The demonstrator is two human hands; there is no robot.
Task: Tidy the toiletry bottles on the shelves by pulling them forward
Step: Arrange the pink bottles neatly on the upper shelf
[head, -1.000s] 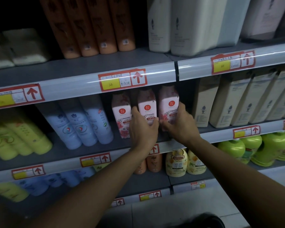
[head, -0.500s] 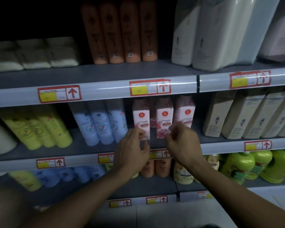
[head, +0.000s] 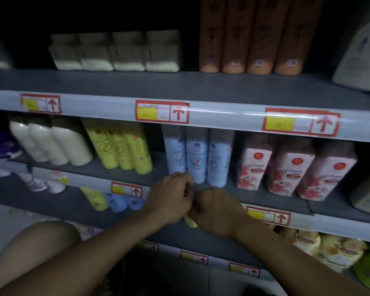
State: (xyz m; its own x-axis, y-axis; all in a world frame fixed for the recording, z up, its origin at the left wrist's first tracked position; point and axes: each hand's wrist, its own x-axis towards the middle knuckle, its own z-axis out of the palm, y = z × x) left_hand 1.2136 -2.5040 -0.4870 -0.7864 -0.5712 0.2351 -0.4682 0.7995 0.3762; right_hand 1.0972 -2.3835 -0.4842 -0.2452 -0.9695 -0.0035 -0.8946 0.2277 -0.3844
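Dim shop shelves fill the view, each edge strip carrying red price tags. On the middle shelf [head: 265, 195] three pale blue bottles [head: 197, 154] stand set back from the edge, pink bottles [head: 293, 167] to their right, yellow ones [head: 124, 146] to their left. Both hands hover just below the blue row, the left hand [head: 171, 199] and right hand [head: 216, 210] loosely curled and holding nothing. To do this well, I would grip each blue bottle low and slide it upright to the edge, labels facing out.
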